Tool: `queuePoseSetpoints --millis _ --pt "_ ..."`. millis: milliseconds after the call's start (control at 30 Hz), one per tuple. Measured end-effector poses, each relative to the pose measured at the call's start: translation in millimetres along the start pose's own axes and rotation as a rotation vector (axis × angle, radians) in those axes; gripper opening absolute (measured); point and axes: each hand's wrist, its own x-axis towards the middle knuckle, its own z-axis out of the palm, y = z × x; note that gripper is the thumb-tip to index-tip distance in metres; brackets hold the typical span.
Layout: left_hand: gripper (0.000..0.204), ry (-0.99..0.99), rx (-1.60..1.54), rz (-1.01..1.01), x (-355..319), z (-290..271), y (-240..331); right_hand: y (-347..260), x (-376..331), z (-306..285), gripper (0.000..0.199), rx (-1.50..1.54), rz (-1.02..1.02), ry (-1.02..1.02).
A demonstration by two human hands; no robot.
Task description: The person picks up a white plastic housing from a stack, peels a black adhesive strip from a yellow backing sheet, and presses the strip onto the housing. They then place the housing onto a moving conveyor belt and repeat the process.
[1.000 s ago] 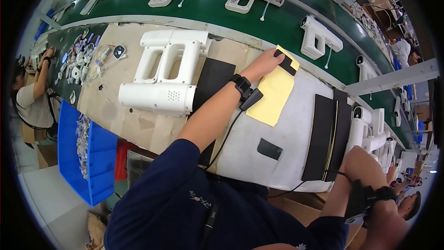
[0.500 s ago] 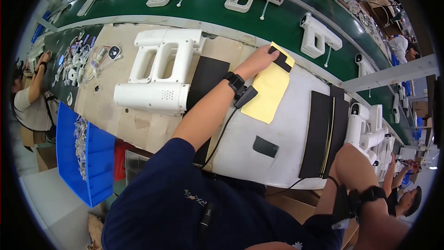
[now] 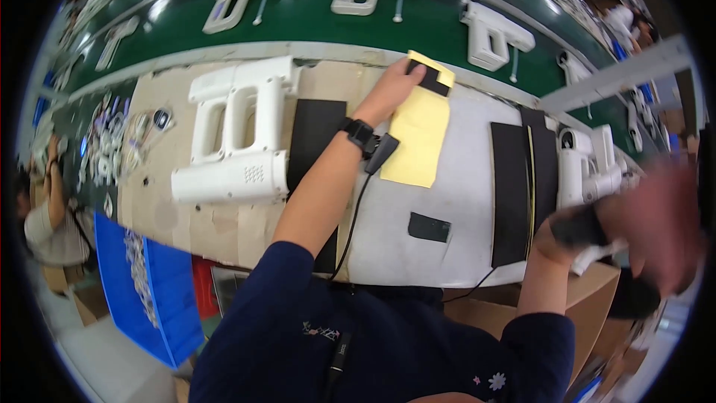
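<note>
My left hand [image 3: 395, 88] grips the upper end of a yellow sheet [image 3: 416, 138], thumb pressed over a short black strip [image 3: 432, 80] on it. The sheet lies over the white worktop. At the far right my right hand [image 3: 660, 216] is raised and smeared by motion, so its fingers and anything in them cannot be made out. Below it, the wrist crosses in front of white device housings [image 3: 578, 172]. A black foam pad [image 3: 317, 130] lies left of the yellow sheet, partly under my left forearm.
Two joined white handled housings [image 3: 239, 130] lie on cardboard at left, near small white parts [image 3: 104, 142]. Long black strips [image 3: 511, 194] lie at right. A blue bin [image 3: 168, 276] stands lower left. Beyond, a green conveyor [image 3: 313, 26] carries open housings. A person [image 3: 56, 216] works at far left.
My right hand has swung up from the lower right corner to above the bench's right end. The left hand stays on the yellow sheet. The view has shifted slightly.
</note>
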Motion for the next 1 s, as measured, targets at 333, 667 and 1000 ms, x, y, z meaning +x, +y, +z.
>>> queuePoseSetpoints --millis 333,667,1000 --pt "0.028 0.097 -0.165 -0.078 -4 12 21 107 -194 69 0.029 -0.483 0.73 -1.001" --pt "0.025 0.3 -0.326 -0.063 4 12 12 146 -184 71 0.027 -0.198 0.895 -1.165" --pt "0.03 0.443 0.079 0.141 8 7 9 371 -230 110 0.034 -0.432 0.882 -0.915"
